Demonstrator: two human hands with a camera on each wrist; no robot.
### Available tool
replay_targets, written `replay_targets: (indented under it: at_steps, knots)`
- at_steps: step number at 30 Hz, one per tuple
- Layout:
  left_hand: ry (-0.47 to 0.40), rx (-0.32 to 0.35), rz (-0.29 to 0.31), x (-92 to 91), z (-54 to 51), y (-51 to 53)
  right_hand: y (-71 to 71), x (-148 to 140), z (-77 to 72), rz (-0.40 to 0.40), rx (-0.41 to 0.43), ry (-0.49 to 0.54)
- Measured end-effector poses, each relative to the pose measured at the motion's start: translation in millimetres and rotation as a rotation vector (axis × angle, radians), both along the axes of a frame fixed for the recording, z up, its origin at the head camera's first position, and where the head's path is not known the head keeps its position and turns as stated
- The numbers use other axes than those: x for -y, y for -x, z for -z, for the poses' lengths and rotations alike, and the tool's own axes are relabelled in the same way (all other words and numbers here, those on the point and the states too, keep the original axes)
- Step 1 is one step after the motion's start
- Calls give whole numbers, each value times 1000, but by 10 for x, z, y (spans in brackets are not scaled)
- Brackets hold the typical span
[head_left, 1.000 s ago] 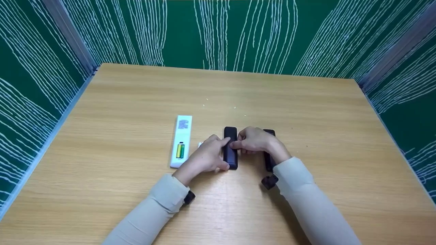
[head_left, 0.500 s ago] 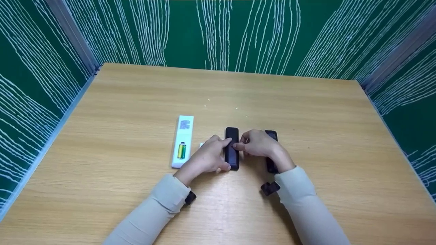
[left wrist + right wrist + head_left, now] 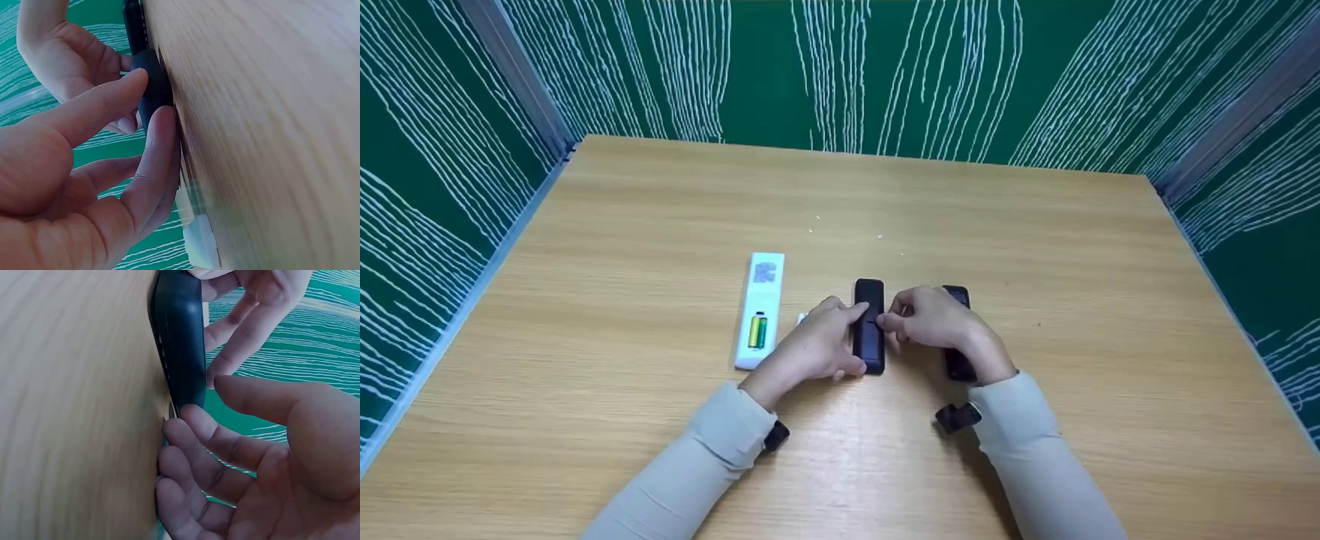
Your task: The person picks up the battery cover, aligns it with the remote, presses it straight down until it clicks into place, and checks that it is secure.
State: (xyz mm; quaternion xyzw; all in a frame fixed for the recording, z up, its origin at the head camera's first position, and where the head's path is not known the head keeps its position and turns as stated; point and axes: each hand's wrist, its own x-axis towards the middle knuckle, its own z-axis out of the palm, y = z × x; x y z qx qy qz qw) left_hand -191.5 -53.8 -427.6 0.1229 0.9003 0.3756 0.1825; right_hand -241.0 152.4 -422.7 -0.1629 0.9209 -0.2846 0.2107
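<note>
A black remote control (image 3: 870, 341) lies lengthwise on the table in the head view, with a crosswise line on its upward face. My left hand (image 3: 829, 341) grips it from the left; its thumb is near the near end and a finger reaches onto the top. In the left wrist view, two fingertips press the remote's dark casing (image 3: 154, 73). My right hand (image 3: 926, 319) is at the remote's right edge with loosely bent fingers. The right wrist view shows its index fingertip touching the edge of the remote (image 3: 180, 337), while the thumb stands just off it.
A white remote control (image 3: 765, 296) lies at left, its battery slot showing green and yellow batteries (image 3: 757, 330). Another black remote (image 3: 958, 364) lies partly beneath my right wrist. A small white piece (image 3: 199, 242) sits beside my left hand. Tiny white specks dot the wooden table (image 3: 660, 225).
My right thumb has drawn back from the top of the black remote to its right edge, uncovering the crosswise line. My left hand keeps its hold.
</note>
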Motion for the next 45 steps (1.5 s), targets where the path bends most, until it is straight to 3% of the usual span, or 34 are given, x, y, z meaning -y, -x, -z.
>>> replay_targets:
  at_steps: [45]
  knots:
    - [27, -43, 9, -5, -10, -28, -20, 20, 9, -37, -24, -54]
